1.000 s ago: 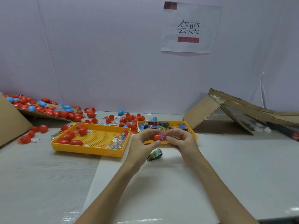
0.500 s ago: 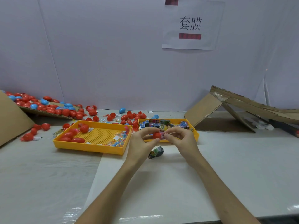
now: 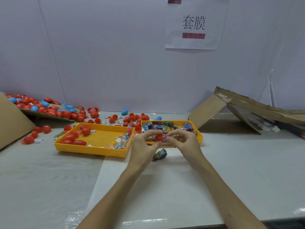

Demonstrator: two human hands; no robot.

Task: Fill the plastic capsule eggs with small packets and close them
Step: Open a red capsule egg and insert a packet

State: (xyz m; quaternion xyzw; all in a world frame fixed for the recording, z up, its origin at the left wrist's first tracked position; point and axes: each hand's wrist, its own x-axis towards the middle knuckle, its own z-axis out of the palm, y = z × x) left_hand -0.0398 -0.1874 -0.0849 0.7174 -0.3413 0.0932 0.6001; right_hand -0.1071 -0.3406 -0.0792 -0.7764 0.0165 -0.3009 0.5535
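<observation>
Grip on the red capsule half (image 3: 158,137) belongs to the left hand (image 3: 144,144), thumb beneath and fingertips curled over its top. The right hand (image 3: 184,142) pinches a pinkish packet (image 3: 165,139) right against the shell's open side, and the pair is held just above the worktop (image 3: 231,162). The parts are small here, so I cannot tell whether the packet is already partly inside or only at the mouth. The likeliest fault is a corner of wrapper left standing proud of the rim, which would probably catch in the seam and stop the egg from snapping shut. A second risk lies in the shell itself: it looks smooth and rounded, and a hard push from the right could squirt it out of a fingertip grip. It would then drop and roll toward the loose packet (image 3: 159,154) lying directly beneath the grip. The packet tray (image 3: 200,138) sits just beyond the grip and the egg tray (image 3: 92,152) off to its left, so a slipped shell might land among either lot. No matching half shows in either hand.
</observation>
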